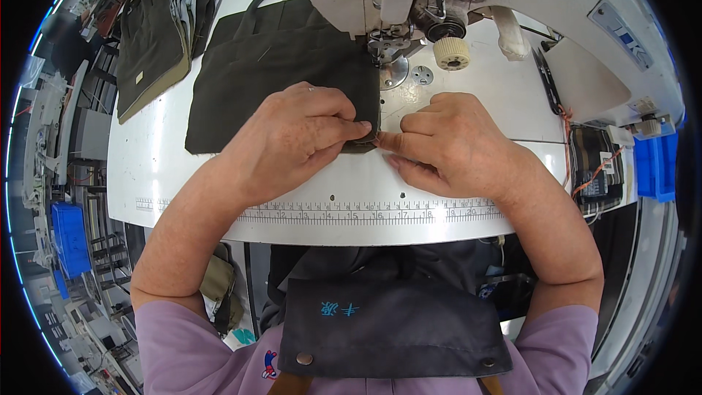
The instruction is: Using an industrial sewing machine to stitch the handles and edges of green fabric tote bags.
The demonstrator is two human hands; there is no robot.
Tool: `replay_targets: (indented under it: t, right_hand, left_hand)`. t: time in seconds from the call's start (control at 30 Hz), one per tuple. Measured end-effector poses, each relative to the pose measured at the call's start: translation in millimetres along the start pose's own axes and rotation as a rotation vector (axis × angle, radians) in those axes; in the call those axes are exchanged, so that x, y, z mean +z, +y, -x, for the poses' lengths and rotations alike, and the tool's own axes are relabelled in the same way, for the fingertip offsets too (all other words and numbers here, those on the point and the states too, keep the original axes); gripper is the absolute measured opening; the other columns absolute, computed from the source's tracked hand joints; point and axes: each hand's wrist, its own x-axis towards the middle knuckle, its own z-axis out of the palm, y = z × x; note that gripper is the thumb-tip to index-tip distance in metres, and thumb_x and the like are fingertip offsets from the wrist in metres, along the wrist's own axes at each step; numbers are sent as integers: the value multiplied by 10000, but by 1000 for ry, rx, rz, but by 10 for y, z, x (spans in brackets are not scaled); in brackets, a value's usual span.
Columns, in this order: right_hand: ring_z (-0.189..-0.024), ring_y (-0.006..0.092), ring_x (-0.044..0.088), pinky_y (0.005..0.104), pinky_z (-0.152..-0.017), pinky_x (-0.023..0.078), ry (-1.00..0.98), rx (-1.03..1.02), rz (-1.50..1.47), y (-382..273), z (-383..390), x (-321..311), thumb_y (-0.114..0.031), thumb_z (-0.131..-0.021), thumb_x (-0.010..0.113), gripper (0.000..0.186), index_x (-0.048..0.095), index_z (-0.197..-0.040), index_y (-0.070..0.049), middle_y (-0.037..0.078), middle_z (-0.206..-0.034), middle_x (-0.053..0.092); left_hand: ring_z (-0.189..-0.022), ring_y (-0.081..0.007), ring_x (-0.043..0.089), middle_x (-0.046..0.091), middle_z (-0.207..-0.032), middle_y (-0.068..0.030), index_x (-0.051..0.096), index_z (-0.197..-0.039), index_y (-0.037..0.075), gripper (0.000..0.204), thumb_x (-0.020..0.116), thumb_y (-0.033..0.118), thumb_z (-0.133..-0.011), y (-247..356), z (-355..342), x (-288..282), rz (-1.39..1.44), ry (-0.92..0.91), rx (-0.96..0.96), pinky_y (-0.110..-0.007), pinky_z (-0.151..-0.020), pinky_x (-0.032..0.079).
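A dark olive fabric bag piece with a looped handle lies flat on the white sewing table. Its right edge runs up to the presser foot of a sewing machine. My left hand is closed, with thumb and forefinger pinching the near right corner of the bag piece. Meeting it from the other side, my right hand is closed at the same corner, its forefinger and thumb on the edge. Whatever lies between the fingertips is mostly hidden.
Several similar dark bag pieces are stacked at the far left. A ruler strip runs along the table's near edge. The machine head overhangs the far side, with a cream knob. Blue bins stand beyond the table.
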Motion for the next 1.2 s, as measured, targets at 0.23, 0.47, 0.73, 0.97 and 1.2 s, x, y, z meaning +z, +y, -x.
replay_targets:
  t: [0.23, 0.47, 0.73, 0.97, 1.2]
  right_hand:
    - [-566, 250, 622, 397, -529, 492, 0, -18, -7, 1, 22, -5, -147, -810, 765, 159, 756, -935, -49, 35, -654, 601]
    - [-586, 247, 627, 396, -549, 496, 2, -19, -34, 11, 14, -31, -146, -802, 771, 144, 756, -912, -54, 30, -671, 609]
    - [-630, 266, 626, 400, -576, 499, 19, 31, -75, 42, 14, -64, -138, -768, 780, 136, 714, -880, -98, 34, -749, 606]
    - [-809, 255, 671, 386, -669, 567, 138, 1, -45, 40, -96, 44, -126, -721, 810, 297, 686, -988, -90, 33, -952, 657]
    - [-820, 197, 692, 338, -661, 569, 215, -111, 108, 53, -78, 151, -119, -735, 741, 166, 711, -893, -76, 29, -877, 688]
  left_hand:
    - [-837, -236, 653, 683, -964, -37, 800, -1072, 87, 321, 757, -21, -772, -3, 35, 75, 13, -41, -37, -363, -745, 548]
    - [-863, -238, 665, 675, -965, -49, 788, -1045, 64, 270, 788, 22, -778, 27, 25, 84, 25, -40, 1, -356, -745, 550]
    - [-795, -233, 687, 689, -934, -52, 773, -930, 42, 184, 833, 65, -757, 21, 16, 124, -2, 2, 85, -357, -681, 565]
    - [-758, -228, 690, 692, -880, -40, 751, -841, 48, 162, 817, -3, -702, -9, 37, 268, -45, 179, 133, -350, -658, 563]
    - [-841, -231, 698, 701, -909, -30, 749, -883, 50, 256, 828, -8, -647, -17, 52, 211, -40, 200, 146, -372, -740, 570]
